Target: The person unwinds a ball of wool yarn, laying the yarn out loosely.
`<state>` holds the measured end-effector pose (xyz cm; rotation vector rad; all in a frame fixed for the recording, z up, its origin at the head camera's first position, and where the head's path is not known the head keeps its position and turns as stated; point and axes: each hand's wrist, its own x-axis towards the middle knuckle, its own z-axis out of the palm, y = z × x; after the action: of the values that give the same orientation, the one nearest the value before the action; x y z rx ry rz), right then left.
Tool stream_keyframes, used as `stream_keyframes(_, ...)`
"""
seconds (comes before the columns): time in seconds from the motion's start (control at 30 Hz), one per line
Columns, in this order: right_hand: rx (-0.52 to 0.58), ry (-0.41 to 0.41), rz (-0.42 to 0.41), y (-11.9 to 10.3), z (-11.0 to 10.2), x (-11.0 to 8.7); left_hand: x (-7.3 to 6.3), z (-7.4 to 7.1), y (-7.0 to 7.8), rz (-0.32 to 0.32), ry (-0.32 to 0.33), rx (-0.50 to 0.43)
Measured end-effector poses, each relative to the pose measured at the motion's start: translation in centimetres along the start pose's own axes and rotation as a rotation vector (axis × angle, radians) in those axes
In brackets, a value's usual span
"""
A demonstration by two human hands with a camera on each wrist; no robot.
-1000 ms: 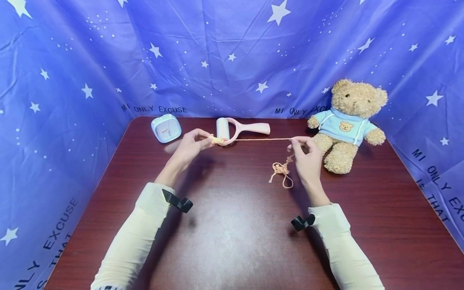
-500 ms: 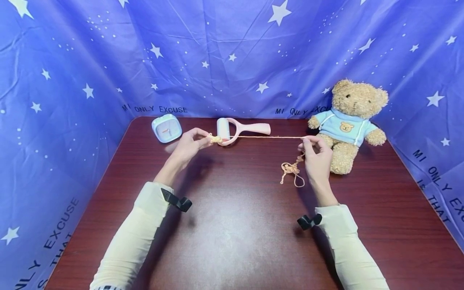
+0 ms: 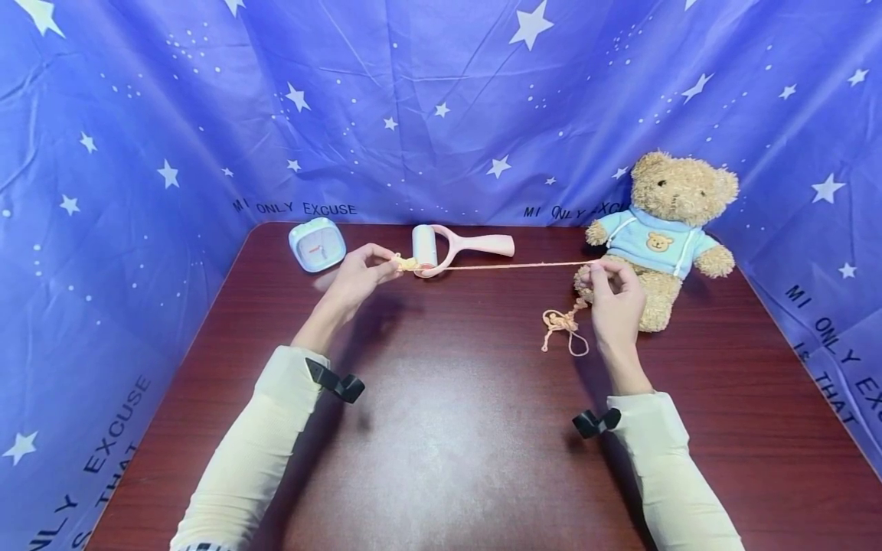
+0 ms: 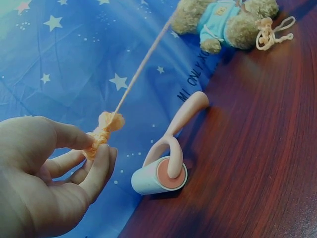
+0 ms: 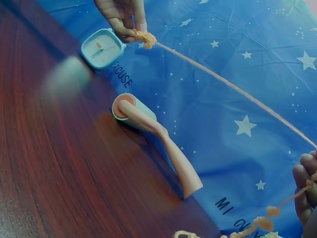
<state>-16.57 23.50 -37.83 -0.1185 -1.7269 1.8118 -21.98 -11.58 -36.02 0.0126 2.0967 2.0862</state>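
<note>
A wound bundle of pale orange cord (image 4: 100, 136) is pinched between the thumb and fingers of my left hand (image 3: 353, 283). From it one strand (image 3: 517, 266) runs taut and almost level to my right hand (image 3: 619, 310), whose thumb and index finger pinch it. Below the right hand dangles a knotted tangle of the same cord (image 3: 565, 321), with loops and a loose end. In the right wrist view the right hand shows only partly at the edge. Both hands are raised above the table, and the strand passes in front of a lint roller (image 3: 485, 245).
At the back left of the dark red wooden table (image 3: 427, 459) stands a light blue clock (image 3: 317, 245). A teddy bear (image 3: 658, 245) in a blue top sits at the back right, close behind the right hand. Blue star-patterned cloth (image 3: 441, 168) surrounds the table's back and sides.
My right hand has moved to the right, drawing the strand longer, and the dangling tangle has moved with it. The left hand has stayed nearly in place with the bundle.
</note>
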Motion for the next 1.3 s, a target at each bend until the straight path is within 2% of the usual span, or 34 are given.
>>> stream_keyframes(0.27, 0.011, 0.031, 0.028, -1.9, 0.0, -0.5, 0.0, -0.1, 0.0, 0.005, 0.003, 0.004)
stream_keyframes(0.5, -0.050, 0.067, 0.033, -0.1, -1.2, 0.2, -0.1, -0.2, 0.2, -0.003, 0.018, -0.004)
stream_keyframes(0.67, -0.012, 0.100, 0.052, 0.7, -1.9, 0.6, -0.1, -0.3, 0.2, 0.001, 0.031, -0.014)
stream_keyframes(0.87, 0.029, 0.136, 0.045, 0.9, -2.4, 0.8, 0.0, -0.5, 0.1, 0.009, 0.031, 0.002)
stream_keyframes(1.1, -0.002, 0.174, 0.046, 0.8, -2.8, 1.0, 0.0, -0.5, 0.1, 0.001, 0.039, 0.006)
stream_keyframes(1.3, 0.012, 0.202, 0.074, 0.8, -3.4, 1.3, -0.1, -0.5, 0.3, 0.001, 0.038, 0.000)
